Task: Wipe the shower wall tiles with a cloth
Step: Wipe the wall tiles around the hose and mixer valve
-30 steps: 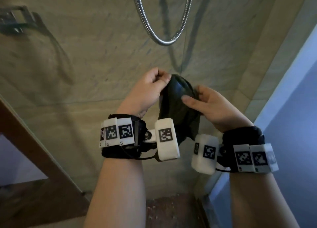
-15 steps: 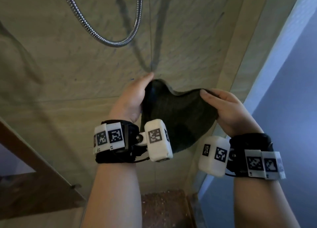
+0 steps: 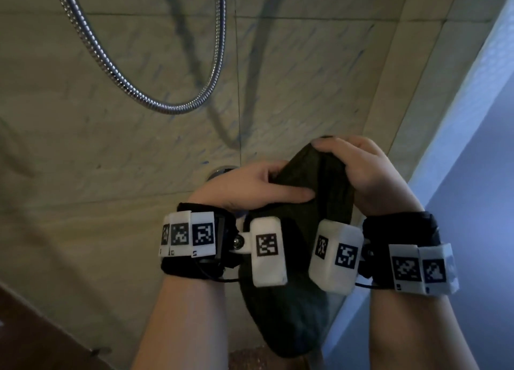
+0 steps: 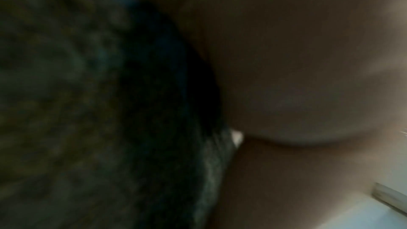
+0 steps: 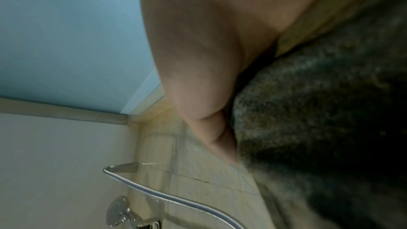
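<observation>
A dark green cloth [image 3: 294, 308] hangs folded between my two hands, in front of the beige marbled wall tiles [image 3: 139, 135]. My left hand [image 3: 258, 186] grips its left side, thumb laid across the front and fingers curled behind. My right hand [image 3: 358, 169] holds the top fold from above with its fingers curled over the edge. The cloth fills the left of the left wrist view [image 4: 88, 111] and the right of the right wrist view [image 5: 319, 111], both blurred. The cloth is off the wall.
A chrome shower hose [image 3: 155, 102] loops down the wall above my hands, also in the right wrist view [image 5: 176, 199]. A round chrome fitting [image 3: 219, 172] sits behind my left hand. A pale blue panel [image 3: 472, 147] closes the right side. A wooden edge [image 3: 41, 336] runs lower left.
The cloth was spread wide between my hands half a second ago; now my hands have come together and it is folded, hanging lower. The view has shifted down the wall.
</observation>
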The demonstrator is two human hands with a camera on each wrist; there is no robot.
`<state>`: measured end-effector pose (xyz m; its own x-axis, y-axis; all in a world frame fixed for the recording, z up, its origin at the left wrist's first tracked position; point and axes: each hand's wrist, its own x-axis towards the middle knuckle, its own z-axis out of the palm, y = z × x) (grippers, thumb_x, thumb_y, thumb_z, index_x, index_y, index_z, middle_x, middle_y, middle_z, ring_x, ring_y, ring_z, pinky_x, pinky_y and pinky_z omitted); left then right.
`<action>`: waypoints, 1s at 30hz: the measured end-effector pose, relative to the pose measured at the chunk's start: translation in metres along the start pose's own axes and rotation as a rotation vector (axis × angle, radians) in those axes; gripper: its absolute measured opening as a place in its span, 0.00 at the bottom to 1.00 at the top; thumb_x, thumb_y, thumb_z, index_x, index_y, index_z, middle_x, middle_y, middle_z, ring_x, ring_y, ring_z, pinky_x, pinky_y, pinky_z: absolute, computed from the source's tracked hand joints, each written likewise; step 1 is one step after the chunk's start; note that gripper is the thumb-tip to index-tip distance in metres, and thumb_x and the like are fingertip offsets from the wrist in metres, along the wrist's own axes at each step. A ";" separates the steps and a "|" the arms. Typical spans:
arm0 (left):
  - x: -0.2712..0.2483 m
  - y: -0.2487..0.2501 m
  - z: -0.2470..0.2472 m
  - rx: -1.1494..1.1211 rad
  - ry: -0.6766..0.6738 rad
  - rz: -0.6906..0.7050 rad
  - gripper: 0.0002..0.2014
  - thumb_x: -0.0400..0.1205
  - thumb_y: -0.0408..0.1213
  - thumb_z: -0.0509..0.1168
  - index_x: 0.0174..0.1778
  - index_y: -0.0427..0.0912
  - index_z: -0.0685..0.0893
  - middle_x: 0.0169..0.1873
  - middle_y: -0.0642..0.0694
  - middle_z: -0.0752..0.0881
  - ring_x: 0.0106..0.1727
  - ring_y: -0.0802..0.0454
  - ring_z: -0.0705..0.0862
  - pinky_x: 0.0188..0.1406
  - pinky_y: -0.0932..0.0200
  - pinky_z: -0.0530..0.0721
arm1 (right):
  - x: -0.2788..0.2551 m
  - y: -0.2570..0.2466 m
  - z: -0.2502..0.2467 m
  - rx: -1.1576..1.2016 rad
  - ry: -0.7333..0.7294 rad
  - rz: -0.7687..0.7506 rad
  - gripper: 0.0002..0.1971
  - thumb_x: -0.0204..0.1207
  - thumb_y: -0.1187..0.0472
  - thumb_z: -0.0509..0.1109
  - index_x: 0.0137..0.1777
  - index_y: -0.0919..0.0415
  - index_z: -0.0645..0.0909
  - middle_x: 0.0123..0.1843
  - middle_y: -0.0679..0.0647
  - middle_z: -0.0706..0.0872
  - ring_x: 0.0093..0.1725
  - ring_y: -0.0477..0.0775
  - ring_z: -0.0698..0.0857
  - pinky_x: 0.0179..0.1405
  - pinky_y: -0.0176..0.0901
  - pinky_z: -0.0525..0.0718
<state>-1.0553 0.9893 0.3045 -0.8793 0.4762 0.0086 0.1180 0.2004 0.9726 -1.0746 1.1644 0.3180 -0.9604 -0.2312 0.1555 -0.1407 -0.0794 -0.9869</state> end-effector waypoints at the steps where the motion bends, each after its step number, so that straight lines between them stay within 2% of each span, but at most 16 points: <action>1: 0.005 -0.001 -0.004 -0.026 0.017 -0.005 0.07 0.80 0.31 0.67 0.52 0.39 0.86 0.44 0.44 0.91 0.46 0.50 0.88 0.49 0.58 0.88 | 0.005 -0.001 0.000 0.019 0.030 -0.020 0.15 0.77 0.62 0.69 0.29 0.60 0.88 0.34 0.58 0.89 0.38 0.54 0.88 0.39 0.47 0.84; 3: 0.014 -0.002 -0.009 -0.120 0.067 -0.009 0.13 0.77 0.38 0.67 0.53 0.35 0.86 0.47 0.37 0.89 0.49 0.43 0.87 0.55 0.51 0.86 | 0.011 0.001 -0.002 0.062 0.065 -0.071 0.11 0.77 0.62 0.69 0.35 0.61 0.89 0.37 0.59 0.89 0.41 0.54 0.88 0.41 0.45 0.85; 5: 0.022 -0.004 -0.012 -0.221 0.087 0.019 0.16 0.73 0.42 0.66 0.51 0.34 0.86 0.43 0.38 0.89 0.46 0.43 0.86 0.49 0.55 0.87 | 0.016 0.006 -0.008 0.069 0.082 -0.129 0.07 0.78 0.62 0.69 0.45 0.65 0.87 0.42 0.59 0.89 0.44 0.53 0.88 0.41 0.41 0.85; 7: 0.030 -0.006 -0.013 -0.302 0.078 0.075 0.15 0.73 0.42 0.65 0.47 0.35 0.87 0.40 0.40 0.90 0.41 0.47 0.88 0.43 0.58 0.87 | 0.022 0.011 -0.017 0.071 0.112 -0.177 0.08 0.77 0.63 0.70 0.50 0.67 0.84 0.43 0.59 0.88 0.44 0.52 0.88 0.41 0.39 0.84; 9: 0.039 -0.006 -0.012 -0.406 0.075 0.118 0.11 0.76 0.40 0.66 0.45 0.37 0.88 0.41 0.40 0.90 0.42 0.49 0.89 0.44 0.59 0.88 | 0.029 0.013 -0.024 0.077 0.113 -0.208 0.08 0.76 0.63 0.71 0.51 0.68 0.83 0.43 0.59 0.88 0.44 0.53 0.87 0.41 0.39 0.84; 11: 0.050 -0.005 -0.011 -0.469 0.097 0.179 0.09 0.82 0.38 0.66 0.52 0.38 0.87 0.48 0.39 0.89 0.50 0.47 0.88 0.52 0.56 0.87 | 0.035 0.016 -0.029 0.060 0.095 -0.226 0.07 0.76 0.64 0.70 0.49 0.68 0.83 0.42 0.57 0.87 0.42 0.51 0.86 0.40 0.37 0.83; 14: 0.069 0.000 -0.008 -0.521 0.122 0.293 0.15 0.82 0.36 0.60 0.64 0.42 0.82 0.58 0.39 0.85 0.60 0.44 0.83 0.63 0.51 0.81 | 0.047 0.017 -0.039 0.038 0.083 -0.241 0.06 0.78 0.64 0.68 0.47 0.67 0.83 0.37 0.54 0.87 0.37 0.47 0.84 0.36 0.33 0.81; 16: 0.080 0.005 -0.004 -0.521 0.126 0.350 0.17 0.83 0.36 0.59 0.68 0.43 0.80 0.60 0.41 0.84 0.63 0.43 0.82 0.65 0.50 0.80 | 0.055 0.017 -0.047 0.089 0.071 -0.252 0.05 0.77 0.64 0.68 0.47 0.66 0.83 0.37 0.54 0.88 0.37 0.47 0.84 0.36 0.33 0.81; 18: 0.089 0.009 0.001 -0.523 0.108 0.394 0.18 0.84 0.35 0.57 0.70 0.40 0.79 0.61 0.41 0.85 0.64 0.44 0.83 0.64 0.53 0.81 | 0.064 0.015 -0.057 0.150 0.062 -0.276 0.08 0.75 0.62 0.69 0.47 0.67 0.84 0.40 0.57 0.88 0.41 0.51 0.85 0.41 0.37 0.83; 21: 0.099 0.020 0.009 -0.525 0.142 0.428 0.16 0.85 0.35 0.55 0.65 0.35 0.81 0.57 0.40 0.87 0.60 0.47 0.85 0.60 0.57 0.83 | 0.078 0.007 -0.068 0.191 0.020 -0.291 0.08 0.72 0.62 0.69 0.46 0.67 0.83 0.39 0.57 0.87 0.41 0.51 0.85 0.42 0.36 0.83; 24: 0.110 0.033 0.018 -0.502 0.304 0.409 0.11 0.83 0.39 0.63 0.53 0.35 0.84 0.45 0.41 0.89 0.48 0.50 0.87 0.50 0.60 0.86 | 0.085 0.003 -0.078 0.145 -0.023 -0.285 0.05 0.72 0.62 0.68 0.43 0.64 0.83 0.34 0.51 0.88 0.35 0.44 0.84 0.36 0.33 0.81; 26: 0.115 0.038 0.022 -0.490 0.371 0.400 0.13 0.75 0.41 0.67 0.48 0.35 0.83 0.37 0.45 0.89 0.40 0.53 0.88 0.42 0.62 0.87 | 0.089 0.001 -0.084 0.134 -0.075 -0.232 0.13 0.70 0.53 0.68 0.44 0.64 0.84 0.37 0.53 0.89 0.37 0.48 0.86 0.39 0.37 0.83; 27: 0.117 0.040 0.023 -0.488 0.375 0.404 0.13 0.75 0.41 0.67 0.48 0.36 0.84 0.36 0.46 0.89 0.39 0.54 0.88 0.41 0.62 0.87 | 0.091 0.000 -0.087 0.140 -0.106 -0.191 0.21 0.69 0.47 0.67 0.48 0.67 0.85 0.43 0.59 0.90 0.43 0.54 0.88 0.45 0.44 0.85; 29: 0.119 0.044 0.023 -0.469 0.333 0.436 0.10 0.79 0.39 0.66 0.53 0.39 0.84 0.36 0.49 0.89 0.40 0.55 0.88 0.41 0.63 0.86 | 0.092 -0.002 -0.088 0.176 -0.174 -0.110 0.41 0.65 0.35 0.67 0.61 0.74 0.80 0.58 0.72 0.84 0.59 0.69 0.84 0.62 0.60 0.79; 30: 0.119 0.046 0.023 -0.457 0.316 0.454 0.11 0.79 0.38 0.64 0.55 0.41 0.83 0.36 0.50 0.89 0.41 0.57 0.88 0.41 0.64 0.86 | 0.091 -0.002 -0.089 0.214 -0.218 -0.095 0.47 0.62 0.31 0.69 0.64 0.77 0.76 0.62 0.75 0.81 0.62 0.72 0.81 0.65 0.63 0.76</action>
<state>-1.1437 1.0744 0.3446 -0.8889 0.1430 0.4351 0.3598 -0.3699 0.8566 -1.1834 1.2294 0.3300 -0.8678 -0.4137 0.2752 -0.1516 -0.3070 -0.9395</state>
